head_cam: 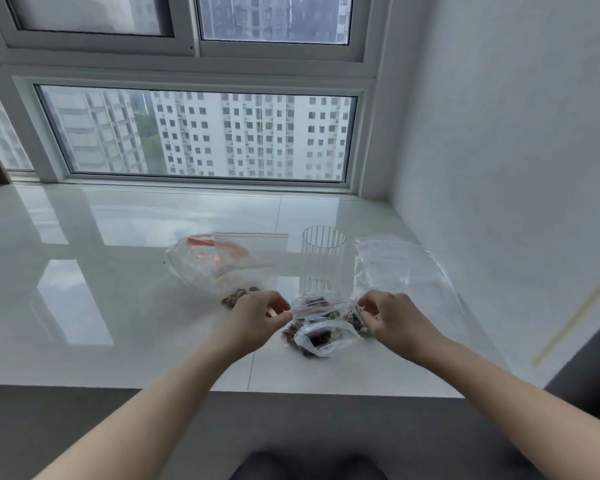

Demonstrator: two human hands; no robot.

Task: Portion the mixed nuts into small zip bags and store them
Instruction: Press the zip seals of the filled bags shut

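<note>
A small zip bag [321, 327] of mixed nuts is held between the hands, its red-lined mouth pinched by left hand [260, 315] and right hand [390, 318]; it is judged light, limp and slippery, best gripped at the seal.

No words, numbers or brand names can be read anywhere. The big bag [219, 261] in the middle of the frame has red and orange marks on it, but they are too blurry to tell if they are letters. The small zip bag [321, 323] shows only a thin red line.
</note>
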